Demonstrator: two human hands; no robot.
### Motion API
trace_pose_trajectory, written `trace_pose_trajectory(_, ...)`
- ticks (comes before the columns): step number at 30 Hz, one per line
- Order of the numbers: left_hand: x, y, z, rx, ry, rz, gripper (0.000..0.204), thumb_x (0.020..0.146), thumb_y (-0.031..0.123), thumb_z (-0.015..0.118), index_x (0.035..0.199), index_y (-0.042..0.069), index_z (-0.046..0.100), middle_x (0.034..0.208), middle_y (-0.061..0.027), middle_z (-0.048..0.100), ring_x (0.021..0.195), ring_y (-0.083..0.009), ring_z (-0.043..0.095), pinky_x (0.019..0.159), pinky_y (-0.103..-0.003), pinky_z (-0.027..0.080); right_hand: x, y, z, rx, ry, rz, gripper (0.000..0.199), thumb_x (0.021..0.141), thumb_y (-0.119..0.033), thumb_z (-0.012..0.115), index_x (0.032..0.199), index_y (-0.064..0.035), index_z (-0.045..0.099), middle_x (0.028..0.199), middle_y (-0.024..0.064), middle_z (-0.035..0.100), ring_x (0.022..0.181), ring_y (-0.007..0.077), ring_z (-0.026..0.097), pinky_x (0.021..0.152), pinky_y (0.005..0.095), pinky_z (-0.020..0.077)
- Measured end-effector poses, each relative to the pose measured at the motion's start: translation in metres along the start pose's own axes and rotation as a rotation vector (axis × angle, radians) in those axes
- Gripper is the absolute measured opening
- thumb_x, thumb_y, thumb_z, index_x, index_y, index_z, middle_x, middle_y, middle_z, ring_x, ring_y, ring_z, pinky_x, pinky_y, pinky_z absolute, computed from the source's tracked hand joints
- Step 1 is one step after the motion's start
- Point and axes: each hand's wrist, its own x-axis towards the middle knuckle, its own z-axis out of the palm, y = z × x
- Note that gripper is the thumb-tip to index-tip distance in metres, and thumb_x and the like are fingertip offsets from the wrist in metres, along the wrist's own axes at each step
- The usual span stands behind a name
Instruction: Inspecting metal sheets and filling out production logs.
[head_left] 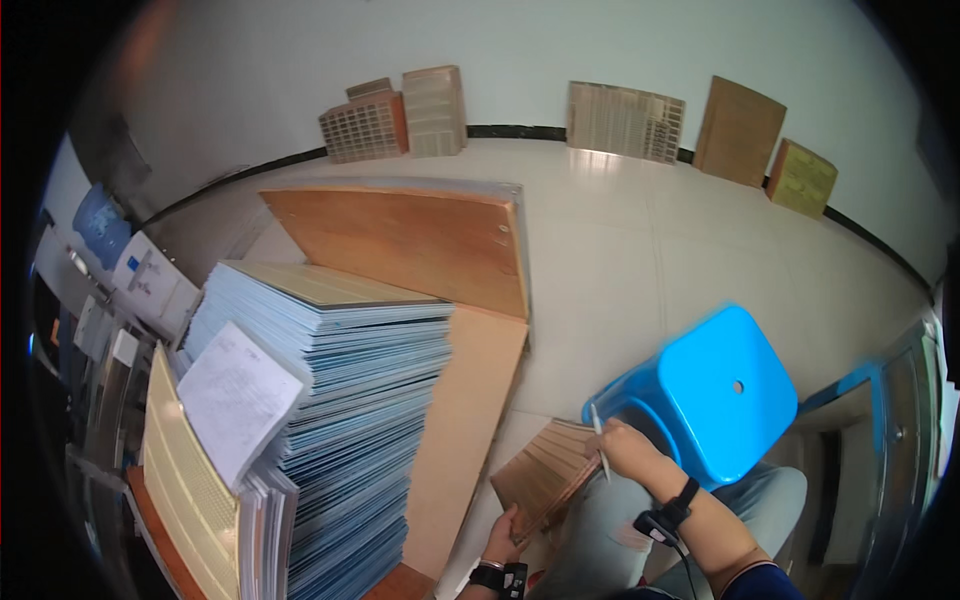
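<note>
My left hand (503, 534) grips the lower edge of a small stack of brown gridded panels (545, 473), which rests tilted on my lap. My right hand (628, 449) holds a white pen (599, 437) and rests on the stack's upper right corner. Both wrists wear dark bands. To the left rises a tall pile of thin blue-edged sheets (350, 420) on a wooden board (465, 430).
A blue plastic stool (715, 390) stands just right of my hands. A white paper (235, 400) lies on a cream gridded panel (185, 480) beside the pile. A second wooden board (410, 240) lies behind. More gridded panels (625, 120) lean against the far wall.
</note>
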Motion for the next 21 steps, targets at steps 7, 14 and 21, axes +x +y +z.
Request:
trace_pose_trajectory(7, 0.007, 0.002, -0.005, 0.466, -0.031, 0.093, 0.064, 0.078, 0.009, 0.067, 0.132, -0.001, 0.033, 0.127, -0.014, 0.045, 0.114, -0.0209, 0.048, 0.097, -0.031, 0.038, -0.027, -0.008, -0.025, -0.027, 0.198, -0.025, 0.016, 0.07, -0.008, 0.055, 0.077, -0.0139, 0.067, 0.077, 0.0095, 0.063, 0.084, 0.0272, 0.057, 0.073, 0.0363, 0.0469)
trace_pose_trajectory(14, -0.032, 0.059, 0.03, -0.259, -0.239, 0.171, 0.045, 0.088, 0.012, 0.054, 0.128, -0.003, 0.038, 0.125, -0.0141, 0.048, 0.115, -0.021, 0.049, 0.096, -0.03, 0.04, -0.09, -0.043, -0.077, -0.103, 0.358, -0.019, 0.006, 0.063, -0.012, 0.062, 0.068, -0.0136, 0.066, 0.069, 0.0036, 0.06, 0.071, 0.0223, 0.054, 0.06, 0.0327, 0.045)
trace_pose_trajectory(21, -0.058, 0.165, 0.076, -0.617, -0.092, -0.315, 0.043, 0.094, 0.025, 0.044, 0.128, 0.001, 0.034, 0.122, -0.0106, 0.049, 0.109, -0.0182, 0.053, 0.088, -0.033, 0.048, -0.186, -0.102, -0.147, -0.216, 0.571, -0.065, 0.021, 0.073, -0.008, 0.062, 0.094, -0.0063, 0.066, 0.084, 0.0125, 0.064, 0.077, 0.0244, 0.06, 0.064, 0.0335, 0.049)
